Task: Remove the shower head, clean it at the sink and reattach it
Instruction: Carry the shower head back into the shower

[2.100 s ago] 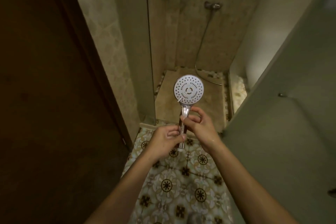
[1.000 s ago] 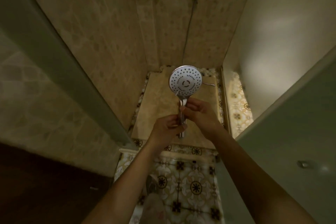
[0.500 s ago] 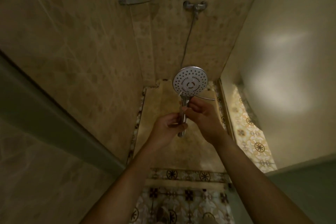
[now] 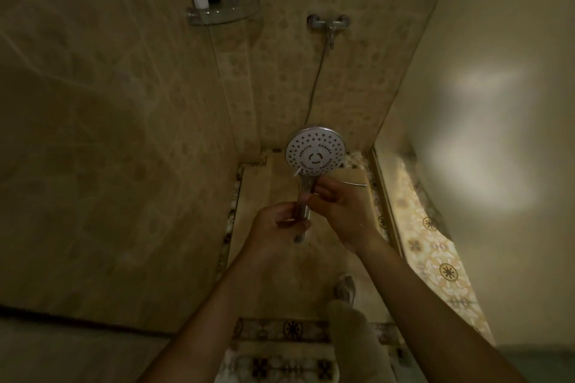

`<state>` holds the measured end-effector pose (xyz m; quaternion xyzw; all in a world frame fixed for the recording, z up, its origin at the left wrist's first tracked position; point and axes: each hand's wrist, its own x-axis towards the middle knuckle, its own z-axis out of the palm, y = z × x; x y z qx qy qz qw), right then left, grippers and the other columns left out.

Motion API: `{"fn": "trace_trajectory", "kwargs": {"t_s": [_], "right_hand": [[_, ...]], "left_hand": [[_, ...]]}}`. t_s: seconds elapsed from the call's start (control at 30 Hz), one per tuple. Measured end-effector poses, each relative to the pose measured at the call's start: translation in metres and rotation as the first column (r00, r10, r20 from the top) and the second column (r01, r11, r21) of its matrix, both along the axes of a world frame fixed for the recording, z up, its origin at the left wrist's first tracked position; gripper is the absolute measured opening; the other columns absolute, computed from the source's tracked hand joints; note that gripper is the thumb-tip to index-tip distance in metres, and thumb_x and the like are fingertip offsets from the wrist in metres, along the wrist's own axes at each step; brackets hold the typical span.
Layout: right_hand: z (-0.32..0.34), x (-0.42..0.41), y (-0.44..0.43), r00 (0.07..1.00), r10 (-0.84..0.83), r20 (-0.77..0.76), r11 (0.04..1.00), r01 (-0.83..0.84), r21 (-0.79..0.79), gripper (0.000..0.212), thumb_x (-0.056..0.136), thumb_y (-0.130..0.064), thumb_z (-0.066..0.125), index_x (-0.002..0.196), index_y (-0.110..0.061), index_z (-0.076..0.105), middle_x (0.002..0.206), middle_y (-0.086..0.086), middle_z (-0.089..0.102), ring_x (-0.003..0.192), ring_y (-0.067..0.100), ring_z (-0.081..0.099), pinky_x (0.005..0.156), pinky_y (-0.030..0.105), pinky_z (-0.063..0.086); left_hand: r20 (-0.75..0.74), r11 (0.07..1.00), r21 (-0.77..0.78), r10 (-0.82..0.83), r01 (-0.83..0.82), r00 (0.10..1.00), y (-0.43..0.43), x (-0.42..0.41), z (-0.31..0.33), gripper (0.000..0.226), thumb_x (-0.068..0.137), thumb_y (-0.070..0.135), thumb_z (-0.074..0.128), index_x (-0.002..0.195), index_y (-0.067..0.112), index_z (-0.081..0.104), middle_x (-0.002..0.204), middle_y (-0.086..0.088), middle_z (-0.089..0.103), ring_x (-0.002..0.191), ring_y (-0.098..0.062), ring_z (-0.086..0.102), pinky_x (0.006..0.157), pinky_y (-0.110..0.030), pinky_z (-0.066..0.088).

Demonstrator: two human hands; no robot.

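Observation:
The round white shower head (image 4: 315, 156) with a chrome handle is held upright in front of me, its spray face turned toward the camera. My left hand (image 4: 277, 224) grips the lower part of the handle. My right hand (image 4: 340, 204) holds the handle just under the head. A thin hose (image 4: 315, 84) hangs from the chrome mixer tap (image 4: 328, 23) on the back wall, and its loose end (image 4: 353, 183) shows just right of my right hand, above the shower floor. No hose is joined to the handle's bottom end.
A glass corner shelf (image 4: 222, 14) with a white bottle and a dark bottle sits high on the left. Tiled walls close in left and back, a pale wall right. My foot (image 4: 344, 288) stands on the shower floor past the patterned threshold (image 4: 292, 328).
The view has advanced from the doorway into the shower stall. Both hands keep the same grip on the shower head, and my foot now stands inside the stall.

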<state>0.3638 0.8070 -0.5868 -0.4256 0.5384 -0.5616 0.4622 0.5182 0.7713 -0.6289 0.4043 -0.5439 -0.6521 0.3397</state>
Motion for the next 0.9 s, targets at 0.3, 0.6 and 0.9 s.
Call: {"fn": "trace_trajectory", "kwargs": {"t_s": [0.3, 0.6, 0.9], "right_hand": [[-0.023, -0.119, -0.12, 0.997, 0.042, -0.058, 0.999, -0.042, -0.008, 0.023, 0.091, -0.004, 0.074, 0.093, -0.027, 0.077, 0.084, -0.013, 0.078, 0.084, 0.003, 0.074, 0.073, 0.017, 0.055], [-0.033, -0.296, -0.219, 0.997, -0.07, 0.006, 0.997, 0.07, 0.025, 0.025, 0.089, 0.002, 0.073, 0.103, -0.018, 0.077, 0.098, 0.001, 0.081, 0.098, 0.016, 0.077, 0.082, 0.026, 0.061], [-0.025, -0.393, -0.26, 0.986, -0.159, 0.041, 0.986, 0.157, 0.051, 0.024, 0.089, 0.003, 0.073, 0.105, -0.016, 0.076, 0.101, -0.006, 0.081, 0.1, 0.012, 0.077, 0.084, 0.026, 0.061]], "left_hand": [[0.101, 1.0, -0.017, 0.006, -0.004, 0.995, -0.119, -0.112, -0.019, 0.014, 0.089, -0.013, 0.07, 0.087, 0.0, 0.071, 0.077, -0.015, 0.066, 0.064, -0.023, 0.061, 0.06, -0.031, 0.051], [0.181, 0.993, 0.051, -0.115, 0.107, 0.977, -0.224, -0.291, -0.012, 0.013, 0.093, -0.013, 0.066, 0.099, -0.002, 0.07, 0.076, -0.018, 0.061, 0.067, -0.023, 0.059, 0.064, -0.036, 0.049], [0.271, 0.989, 0.034, -0.149, 0.145, 0.951, -0.285, -0.392, -0.014, 0.035, 0.089, 0.0, 0.078, 0.105, 0.031, 0.075, 0.086, 0.023, 0.08, 0.084, 0.006, 0.074, 0.066, -0.012, 0.056]]}}
